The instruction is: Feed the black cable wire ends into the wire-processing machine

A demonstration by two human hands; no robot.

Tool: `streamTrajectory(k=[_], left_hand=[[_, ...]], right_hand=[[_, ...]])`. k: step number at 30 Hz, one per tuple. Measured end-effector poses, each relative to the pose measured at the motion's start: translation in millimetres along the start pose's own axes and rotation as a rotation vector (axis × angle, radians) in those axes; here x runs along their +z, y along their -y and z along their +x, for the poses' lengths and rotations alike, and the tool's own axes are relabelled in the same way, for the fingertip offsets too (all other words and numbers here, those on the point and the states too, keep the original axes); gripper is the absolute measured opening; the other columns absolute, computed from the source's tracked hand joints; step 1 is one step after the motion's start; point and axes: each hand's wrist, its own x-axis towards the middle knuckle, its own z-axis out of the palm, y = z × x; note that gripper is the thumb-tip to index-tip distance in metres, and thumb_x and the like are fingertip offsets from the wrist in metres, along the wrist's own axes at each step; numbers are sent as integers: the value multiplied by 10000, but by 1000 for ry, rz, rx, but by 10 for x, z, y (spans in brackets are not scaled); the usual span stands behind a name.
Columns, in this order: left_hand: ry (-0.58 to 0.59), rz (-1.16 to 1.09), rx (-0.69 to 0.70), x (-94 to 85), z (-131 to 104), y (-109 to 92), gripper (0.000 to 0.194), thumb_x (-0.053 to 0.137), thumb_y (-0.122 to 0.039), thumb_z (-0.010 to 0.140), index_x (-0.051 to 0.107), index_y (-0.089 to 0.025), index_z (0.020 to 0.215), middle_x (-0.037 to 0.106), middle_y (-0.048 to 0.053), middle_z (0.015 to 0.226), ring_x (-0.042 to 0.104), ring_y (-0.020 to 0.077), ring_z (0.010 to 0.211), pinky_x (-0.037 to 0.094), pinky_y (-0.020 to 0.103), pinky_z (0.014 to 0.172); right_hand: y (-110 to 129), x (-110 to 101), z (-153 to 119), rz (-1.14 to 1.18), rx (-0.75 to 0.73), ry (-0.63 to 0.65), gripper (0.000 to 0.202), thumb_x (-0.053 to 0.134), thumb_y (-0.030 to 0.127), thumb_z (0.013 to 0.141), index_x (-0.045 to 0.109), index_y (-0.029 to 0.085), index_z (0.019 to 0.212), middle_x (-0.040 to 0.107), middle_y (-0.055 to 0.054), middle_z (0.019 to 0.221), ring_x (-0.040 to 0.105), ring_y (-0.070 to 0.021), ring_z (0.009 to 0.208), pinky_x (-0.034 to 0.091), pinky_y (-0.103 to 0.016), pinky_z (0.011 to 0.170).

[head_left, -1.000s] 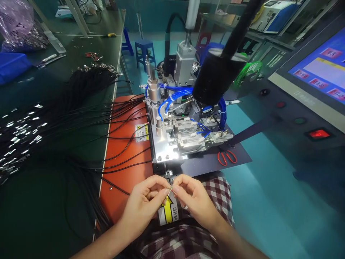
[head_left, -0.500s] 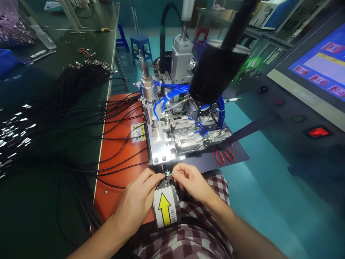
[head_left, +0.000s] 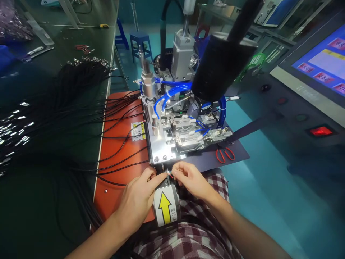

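My left hand and my right hand meet at the front end of the machine. Between their fingertips lie thin coloured wires, red and white among them, too small to make out fully. Right thumb and forefinger pinch these wires. The left thumb reaches to them, its fingers curled round the end of a black cable that runs in from the left and vanishes behind that hand. Just below my fingers is a white cover with a yellow arrow.
More black cables lie bundled on the dark table and cross an orange plate into the machine. Red-handled scissors rest at the right. A black tube hangs over the machine; a control screen stands far right.
My left thumb has slid slightly right, closer to my right fingertips. The right hand stays nearly where it was. The view has shifted a little.
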Motion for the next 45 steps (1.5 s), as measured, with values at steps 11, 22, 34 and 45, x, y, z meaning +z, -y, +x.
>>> streamTrajectory(k=[11, 22, 34, 45], left_hand=[[-38, 138, 68, 4, 4, -5, 402, 424, -76, 824, 595, -225, 1156, 587, 57, 895, 616, 182, 707, 507, 274, 579], [-48, 189, 80, 7, 34, -42, 377, 464, -66, 799, 618, -192, 1119, 604, 73, 880, 618, 203, 674, 518, 305, 562], [-50, 140, 90, 17, -1, -1, 387, 412, -78, 833, 592, -216, 1147, 583, 62, 898, 603, 178, 694, 489, 270, 578], [-56, 162, 93, -6, 34, -17, 403, 421, -65, 814, 604, -212, 1141, 586, 56, 869, 610, 177, 681, 491, 266, 559]], right_hand=[[18, 32, -43, -97, -30, -55, 157, 494, 274, 860, 497, 183, 731, 485, 28, 631, 444, -110, 527, 364, -233, 495], [-31, 77, -67, -153, -24, -95, 183, 464, 298, 882, 480, 192, 734, 447, 38, 608, 421, -115, 531, 359, -231, 495], [81, 15, -77, -247, -85, -59, 167, 447, 267, 890, 470, 195, 741, 461, 35, 615, 451, -122, 545, 346, -240, 503], [67, 32, -72, -234, -104, -77, 163, 447, 264, 893, 473, 196, 747, 459, 33, 625, 430, -122, 550, 352, -243, 520]])
